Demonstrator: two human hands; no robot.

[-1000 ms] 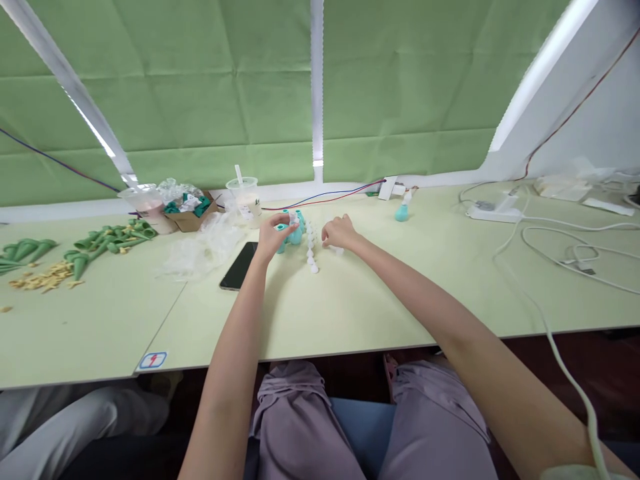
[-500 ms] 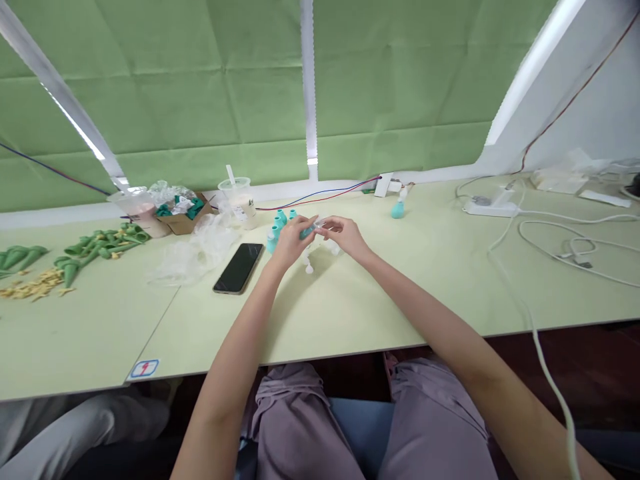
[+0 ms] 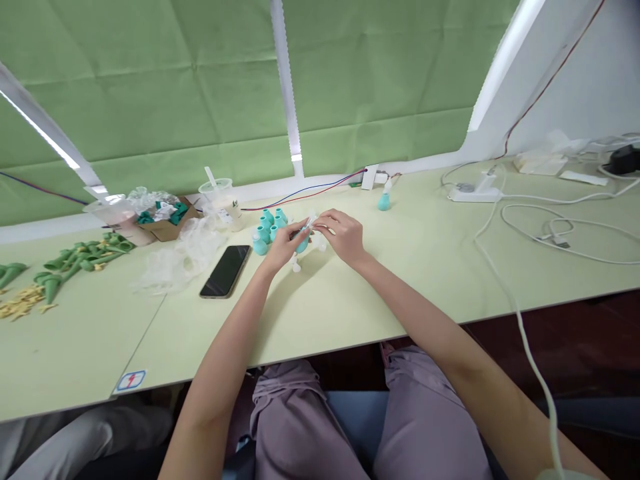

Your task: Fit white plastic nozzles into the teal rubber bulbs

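Note:
My left hand [image 3: 283, 250] is closed around a small teal bulb-shaped piece [image 3: 302, 245], partly hidden by the fingers. Above it, my right hand [image 3: 345, 235] has its fingertips pinched at a small clear-white part [image 3: 311, 223] at the neck of that piece. Whether the part sits in the neck or only touches it, I cannot tell. Several teal bulb pieces with open necks [image 3: 267, 219] stand just left of my hands. Under the hands lie small white parts [image 3: 297, 266]. Farther right, one teal bulb with a whitish top [image 3: 384, 202] stands alone.
A phone [image 3: 225, 272] lies left of my forearm, beside crumpled clear plastic [image 3: 175, 259]. Behind are a cup with a straw [image 3: 223, 205] and a cardboard box [image 3: 173, 229]. Green cone-like pieces [image 3: 80, 257] lie far left. A power strip [image 3: 476, 189] and white cables occupy the right.
The view has swung slightly, so the table things appear farther left. My right hand has tilted, its knuckles higher, with its fingertips still at the piece in my left hand.

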